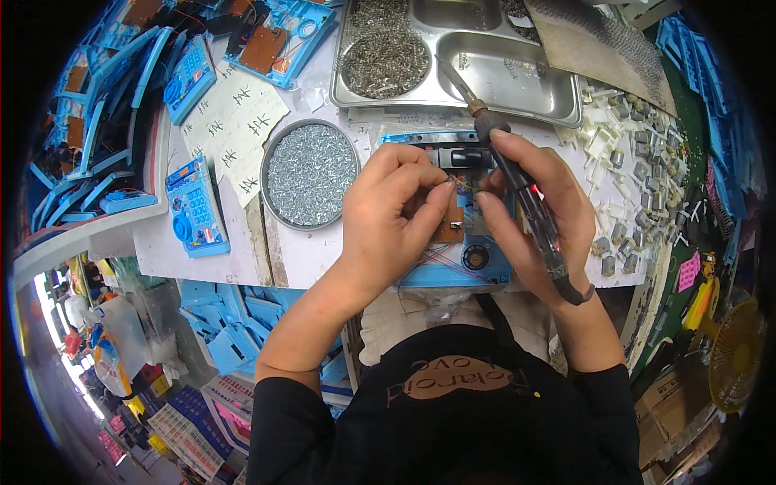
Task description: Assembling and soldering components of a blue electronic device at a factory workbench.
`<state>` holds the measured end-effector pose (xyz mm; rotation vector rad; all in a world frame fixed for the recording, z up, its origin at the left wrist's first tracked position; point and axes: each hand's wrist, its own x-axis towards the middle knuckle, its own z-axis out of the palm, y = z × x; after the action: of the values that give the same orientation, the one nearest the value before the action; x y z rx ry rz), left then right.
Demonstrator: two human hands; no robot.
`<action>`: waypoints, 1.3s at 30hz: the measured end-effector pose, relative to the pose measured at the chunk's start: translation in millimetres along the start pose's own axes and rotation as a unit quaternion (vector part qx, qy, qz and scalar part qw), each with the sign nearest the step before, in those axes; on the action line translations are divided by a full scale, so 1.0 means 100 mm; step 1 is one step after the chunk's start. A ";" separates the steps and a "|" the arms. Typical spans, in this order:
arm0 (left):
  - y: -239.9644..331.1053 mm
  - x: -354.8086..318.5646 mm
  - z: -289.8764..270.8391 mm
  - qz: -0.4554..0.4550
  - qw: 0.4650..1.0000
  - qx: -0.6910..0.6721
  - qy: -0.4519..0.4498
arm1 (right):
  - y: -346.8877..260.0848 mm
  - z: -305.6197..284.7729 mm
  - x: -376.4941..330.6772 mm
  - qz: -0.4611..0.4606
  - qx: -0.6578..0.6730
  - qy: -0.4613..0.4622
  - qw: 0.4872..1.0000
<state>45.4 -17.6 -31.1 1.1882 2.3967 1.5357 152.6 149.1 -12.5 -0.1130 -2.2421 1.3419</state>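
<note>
My right hand (558, 214) is wrapped round a soldering iron (478, 105), its metal tip pointing up and left over the steel tray. Below, a blue plastic toy housing (453, 279) lies open on the table. Inside it are a brown circuit board (451, 229), a round black speaker (475, 257), a black part (461, 158) at the top and thin wires (466, 186). My left hand (392, 210) is closed in a pinch over the board, at the wire ends; what lies between its fingertips is mostly hidden. The right thumb is close to these wires.
A round tin of small screws (310, 174) stands left of my hands. Behind is a compartmented steel tray (457, 105) with metal pieces. Small motors with white parts (630, 178) lie right; blue housings (194, 214) and a sheet of dark parts (234, 121) lie left.
</note>
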 end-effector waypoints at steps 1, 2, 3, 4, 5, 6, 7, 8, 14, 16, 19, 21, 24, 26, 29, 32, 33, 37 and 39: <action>-0.02 0.00 0.02 0.033 0.999 0.025 0.009 | 0.00 0.03 0.00 0.006 -0.002 0.000 1.000; -0.03 0.00 0.03 0.067 0.996 0.050 0.019 | -0.01 0.06 0.01 0.011 -0.004 0.000 1.000; -0.02 0.01 0.04 0.086 0.994 0.069 0.020 | 0.00 0.09 0.01 0.014 -0.006 0.006 1.000; 0.00 0.01 0.05 0.106 0.990 0.088 0.022 | 0.02 0.13 0.01 0.017 -0.010 0.012 1.000; 0.02 0.01 0.06 0.125 0.986 0.107 0.024 | 0.03 0.16 0.03 0.019 -0.013 0.018 1.000; 0.02 0.00 0.06 0.130 0.985 0.110 0.019 | 0.02 0.17 0.04 0.018 -0.016 0.019 1.000; 0.03 -0.01 0.08 0.120 0.987 0.109 0.020 | 0.01 0.19 0.05 0.016 -0.019 0.021 0.999; 0.04 -0.02 0.09 0.111 0.988 0.108 0.020 | 0.01 0.20 0.06 0.015 -0.022 0.023 0.999; 0.07 -0.01 0.12 0.102 0.987 0.122 0.019 | -0.05 0.22 0.06 0.040 -0.026 0.027 0.998; 0.08 0.00 0.12 0.098 0.987 0.123 0.019 | -0.04 0.22 0.06 0.034 -0.033 0.031 0.998; 0.08 -0.01 0.14 0.095 0.989 0.112 0.025 | -0.04 0.21 0.06 0.029 -0.047 0.032 0.998; 0.09 -0.02 0.13 0.087 0.991 0.100 0.027 | -0.05 0.20 0.07 0.029 -0.048 0.030 0.998; 0.13 -0.01 0.11 0.052 0.996 0.070 0.017 | -0.07 0.18 0.06 0.030 -0.038 0.026 0.998; 0.15 0.03 0.05 -0.017 0.999 0.001 -0.035 | -0.05 0.17 0.04 0.024 -0.037 0.027 0.999; 0.19 0.05 -0.07 -0.175 0.972 -0.117 -0.107 | -0.03 0.18 0.00 0.008 -0.017 0.037 0.999; 0.15 0.04 -0.10 -0.283 0.916 -0.248 -0.135 | -0.01 0.18 -0.01 0.000 -0.003 0.044 0.999; 0.13 0.04 -0.10 -0.307 0.895 -0.292 -0.137 | 0.01 0.18 -0.01 -0.004 -0.001 0.046 0.999; 0.10 0.03 -0.09 -0.263 0.920 -0.263 -0.125 | 0.03 0.18 0.00 -0.029 -0.007 0.052 0.998; 0.06 0.00 -0.02 -0.241 0.927 -0.274 -0.083 | 0.04 0.16 0.01 -0.050 -0.025 0.048 0.997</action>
<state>48.0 -17.9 -25.0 0.5355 1.7751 1.6748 143.0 138.6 -21.3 -0.0800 -2.1710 1.2031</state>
